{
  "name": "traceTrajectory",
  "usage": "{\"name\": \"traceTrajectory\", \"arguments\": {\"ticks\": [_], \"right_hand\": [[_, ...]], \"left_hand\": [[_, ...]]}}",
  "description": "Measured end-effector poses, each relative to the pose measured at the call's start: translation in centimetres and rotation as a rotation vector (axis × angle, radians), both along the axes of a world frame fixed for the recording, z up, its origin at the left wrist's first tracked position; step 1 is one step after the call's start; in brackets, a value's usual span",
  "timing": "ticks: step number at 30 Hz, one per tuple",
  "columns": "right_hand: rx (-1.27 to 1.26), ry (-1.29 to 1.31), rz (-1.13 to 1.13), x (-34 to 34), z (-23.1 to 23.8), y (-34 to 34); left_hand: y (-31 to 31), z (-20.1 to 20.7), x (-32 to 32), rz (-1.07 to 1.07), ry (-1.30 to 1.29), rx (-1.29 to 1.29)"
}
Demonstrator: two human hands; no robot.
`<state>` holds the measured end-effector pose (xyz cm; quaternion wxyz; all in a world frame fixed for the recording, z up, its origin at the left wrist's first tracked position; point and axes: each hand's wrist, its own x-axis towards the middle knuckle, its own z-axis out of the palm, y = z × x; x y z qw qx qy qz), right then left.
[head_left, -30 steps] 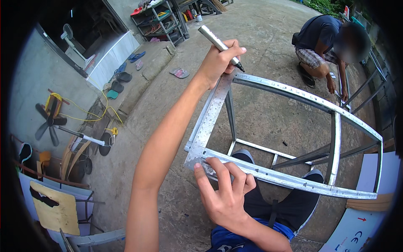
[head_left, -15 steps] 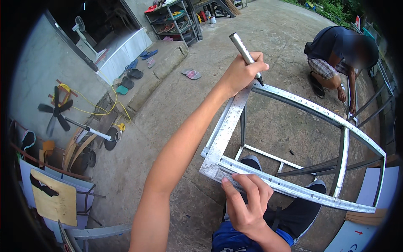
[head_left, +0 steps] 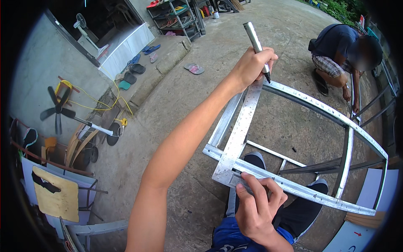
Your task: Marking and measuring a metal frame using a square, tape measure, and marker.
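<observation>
My left hand (head_left: 254,69) is closed around a silver marker (head_left: 253,37). Its dark tip points down at the far rail of a galvanized metal frame (head_left: 310,97). Across the frame's two long rails lies a steel try square (head_left: 237,134), its blade reaching from the near rail to beneath my left hand. My right hand (head_left: 258,210) grips the square's stock at the near rail, with thumb and fingers on it. A small black piece (head_left: 294,149), like a marker cap, lies on the concrete seen through the frame.
Another person (head_left: 336,54) crouches at the far right beside more metal bars. On the left are a black-bladed fan (head_left: 58,110), a yellow cord (head_left: 96,108) and slippers (head_left: 130,78). A shoe rack (head_left: 176,19) stands behind. Boards (head_left: 54,189) lean at lower left.
The try square has shifted right along the frame, away from its left end, with my right hand on it. My left hand and the marker have moved right and slightly up.
</observation>
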<state>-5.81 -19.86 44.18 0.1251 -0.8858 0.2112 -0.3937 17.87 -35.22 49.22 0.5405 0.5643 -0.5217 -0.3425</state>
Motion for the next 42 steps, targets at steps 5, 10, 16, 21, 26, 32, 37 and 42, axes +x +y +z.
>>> {"name": "traceTrajectory", "arguments": {"ticks": [5,10,16,21,26,32,37,42], "right_hand": [[-0.053,0.113,-0.057,0.1,0.5,0.0],[-0.102,0.268,-0.071,0.2,0.9,0.1],[-0.068,0.257,-0.077,0.4,1.1,0.1],[-0.095,0.235,-0.059,0.3,1.1,-0.1],[-0.101,0.226,-0.052,0.2,1.3,-0.3],[-0.1,0.18,-0.025,0.3,1.4,-0.6],[-0.04,0.181,0.101,0.2,1.5,-1.2],[-0.053,0.136,0.103,0.3,1.5,-1.2]], "left_hand": [[0.3,0.0,-0.1,0.003,-0.024,-0.039],[0.4,0.0,-0.3,0.014,0.028,-0.079],[0.7,0.0,-0.4,0.06,-0.059,-0.17],[0.6,0.0,-0.6,0.066,-0.115,-0.165],[0.9,0.0,-0.7,0.056,-0.126,-0.147],[0.8,0.1,-0.7,0.018,-0.124,-0.134],[0.7,0.1,-0.8,0.03,-0.115,-0.104],[0.6,-0.1,-0.6,0.043,-0.152,-0.167]]}}
